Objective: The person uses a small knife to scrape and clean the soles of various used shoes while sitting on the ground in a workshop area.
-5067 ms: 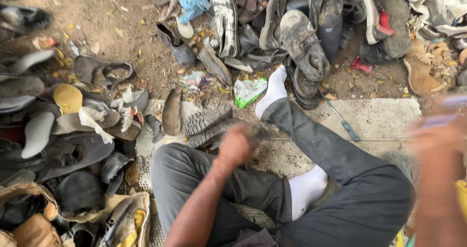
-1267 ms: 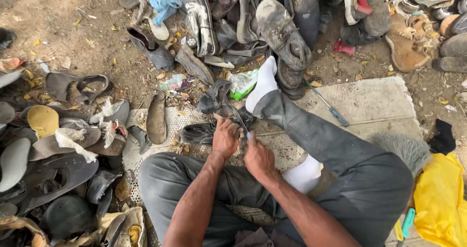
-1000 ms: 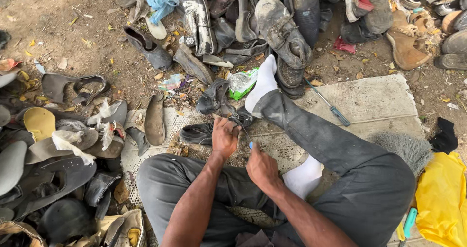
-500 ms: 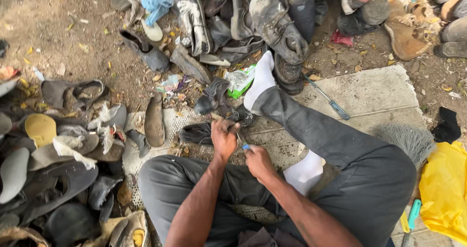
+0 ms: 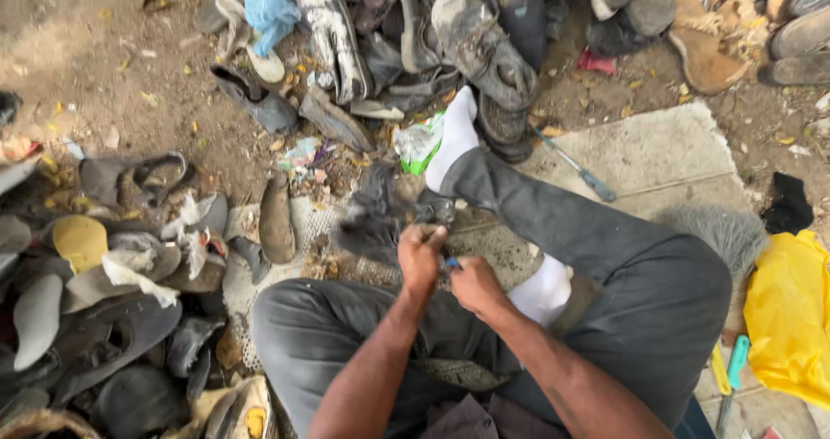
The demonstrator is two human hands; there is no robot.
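I sit on the ground with my legs crossed, in grey trousers (image 5: 605, 257) and white socks. My left hand (image 5: 421, 255) grips a dark worn shoe (image 5: 376, 219) that is blurred and lies just in front of my knees. My right hand (image 5: 471, 282) sits close beside it, closed on a small tool with a blue handle (image 5: 451, 264) between the two hands. The tool's tip is hidden by my fingers.
Piles of old shoes and soles lie to the left (image 5: 95, 266) and along the top (image 5: 484, 50). A screwdriver (image 5: 577, 168) rests on a concrete slab (image 5: 657, 149). A yellow bag (image 5: 791, 318) and a brush (image 5: 722, 227) lie at right.
Five seconds ago my right hand was out at the right edge; it has come in beside the left. Since a second ago both hands stay together at the shoe, which is shaking.
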